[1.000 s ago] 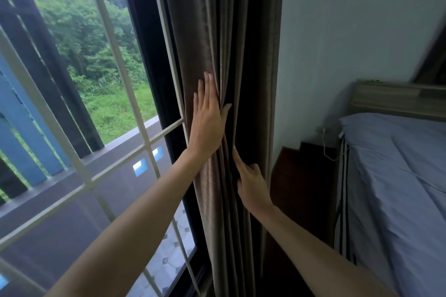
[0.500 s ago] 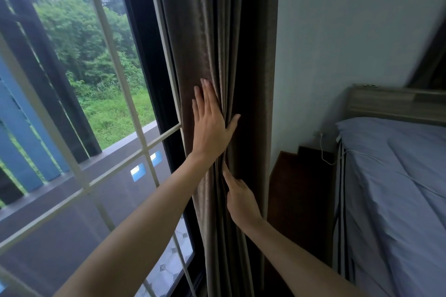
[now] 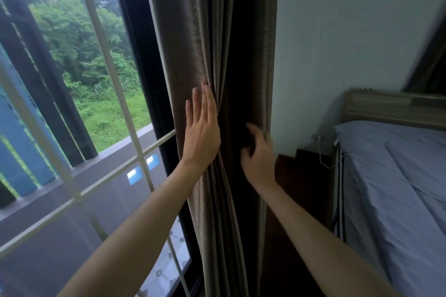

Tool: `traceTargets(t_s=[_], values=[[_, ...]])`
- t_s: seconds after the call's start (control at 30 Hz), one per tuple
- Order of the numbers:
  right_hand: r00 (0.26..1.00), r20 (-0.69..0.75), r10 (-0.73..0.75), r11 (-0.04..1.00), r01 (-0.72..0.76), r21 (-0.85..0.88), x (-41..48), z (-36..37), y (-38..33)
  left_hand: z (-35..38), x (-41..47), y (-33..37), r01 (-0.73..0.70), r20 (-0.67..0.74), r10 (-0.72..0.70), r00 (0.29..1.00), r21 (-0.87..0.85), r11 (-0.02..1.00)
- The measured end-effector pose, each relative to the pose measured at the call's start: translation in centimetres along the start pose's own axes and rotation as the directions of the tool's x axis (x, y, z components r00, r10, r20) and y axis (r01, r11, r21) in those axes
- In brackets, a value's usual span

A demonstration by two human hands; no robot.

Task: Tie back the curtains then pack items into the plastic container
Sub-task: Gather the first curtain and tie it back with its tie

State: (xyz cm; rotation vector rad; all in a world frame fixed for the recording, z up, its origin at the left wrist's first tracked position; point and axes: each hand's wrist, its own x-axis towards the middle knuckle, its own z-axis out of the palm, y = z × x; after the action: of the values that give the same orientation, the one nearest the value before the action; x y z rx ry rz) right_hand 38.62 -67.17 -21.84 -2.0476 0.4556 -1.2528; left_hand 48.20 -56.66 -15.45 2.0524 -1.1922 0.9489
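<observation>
A brown curtain [image 3: 193, 31] hangs bunched in vertical folds between the window and the wall. My left hand [image 3: 201, 132] lies flat on its left side, fingers straight and together, pressing the folds rightward. My right hand [image 3: 258, 157] is blurred at the curtain's right edge by the wall, fingers curled and apart, holding nothing that I can see. No tie-back and no plastic container are in view.
A window [image 3: 79, 108] with white grille bars and a dark frame fills the left. A white wall [image 3: 337, 43] is to the right. A dark wooden bedside table [image 3: 304, 176] and a bed with a grey-blue cover [image 3: 398, 188] stand at the right.
My right hand has moved from the curtain's front folds to its right edge by the wall. My left hand stays pressed on the curtain, its thumb now hidden.
</observation>
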Motion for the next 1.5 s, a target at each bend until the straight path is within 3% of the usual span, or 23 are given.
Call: traceTargets(t_s=[0.07, 0.13, 0.23, 0.37, 0.57, 0.73, 1.03, 1.5], values=[[0.992, -0.122, -0.013, 1.000, 0.013, -0.001, 3.4, -0.4, -0.8, 0.0, 0.0, -0.1, 0.019, 0.000, -0.019, 1.000, 0.000, 1.000], [0.988, -0.156, -0.022, 1.000, 0.020, -0.017, 6.2, -0.5, -1.2, -0.1, 0.0, -0.2, 0.033, 0.003, -0.033, 0.999, -0.007, 0.999], [0.998, -0.039, 0.050, 0.998, -0.051, -0.021, 8.5, 0.4, -0.6, -0.3, 0.0, 0.0, 0.033, 0.012, -0.032, 0.999, -0.031, 0.999], [0.999, 0.034, 0.034, 0.997, -0.032, -0.072, 7.9, 1.5, 1.1, -0.3, -0.1, -0.1, 0.026, 0.005, -0.025, 1.000, -0.040, 0.999], [0.988, 0.155, -0.008, 0.976, 0.041, -0.212, 2.7, 2.1, 3.2, -0.4, -0.1, -0.2, 0.018, -0.003, -0.019, 1.000, -0.050, 0.999], [0.962, 0.271, -0.015, 0.982, 0.065, -0.178, -2.0, 2.3, 4.7, 0.1, 0.0, 0.0, 0.018, 0.000, -0.018, 1.000, -0.057, 0.998], [0.957, 0.291, -0.007, 0.993, 0.042, -0.114, -7.2, 2.9, 3.7, 0.5, 0.0, 0.1, 0.021, 0.011, -0.020, 1.000, -0.122, 0.992], [0.969, 0.245, 0.018, 0.971, 0.041, -0.236, -10.1, 5.0, 2.7, 0.1, 0.1, 1.0, 0.080, 0.042, -0.070, 0.997, -0.306, 0.949]])
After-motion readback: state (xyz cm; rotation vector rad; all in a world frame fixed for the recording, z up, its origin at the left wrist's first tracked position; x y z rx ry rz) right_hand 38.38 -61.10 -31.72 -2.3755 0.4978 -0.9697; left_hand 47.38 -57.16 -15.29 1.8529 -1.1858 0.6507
